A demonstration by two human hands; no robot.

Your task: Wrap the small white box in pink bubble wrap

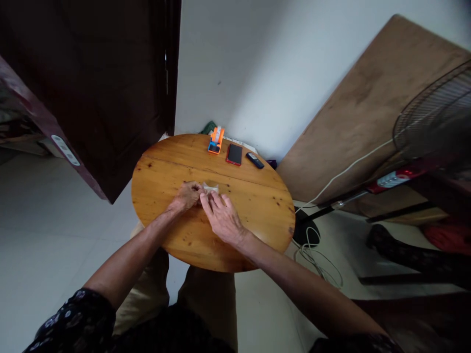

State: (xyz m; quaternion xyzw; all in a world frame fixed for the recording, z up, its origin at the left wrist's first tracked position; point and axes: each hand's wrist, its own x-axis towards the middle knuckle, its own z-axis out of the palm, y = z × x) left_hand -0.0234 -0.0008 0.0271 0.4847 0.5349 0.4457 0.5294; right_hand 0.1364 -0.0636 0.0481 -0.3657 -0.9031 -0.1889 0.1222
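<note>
A small whitish, clear-looking plastic packet (211,188) lies near the middle of the round wooden table (162,166). My left hand (189,194) has its fingers closed in a pinch at the packet's left end. From the near side, my right hand (222,218) reaches over with its fingers stretched out and slightly spread, the tips touching the packet's near edge. Part of the packet is hidden behind the fingers, and what is inside cannot be made out.
Along the table's far side are an orange and blue tape dispenser (216,140), a dark phone with a red edge (234,154) and a black remote (255,160). A standing fan (434,113) and its white cable (312,255) are on the right. A dark door (110,98) stands left.
</note>
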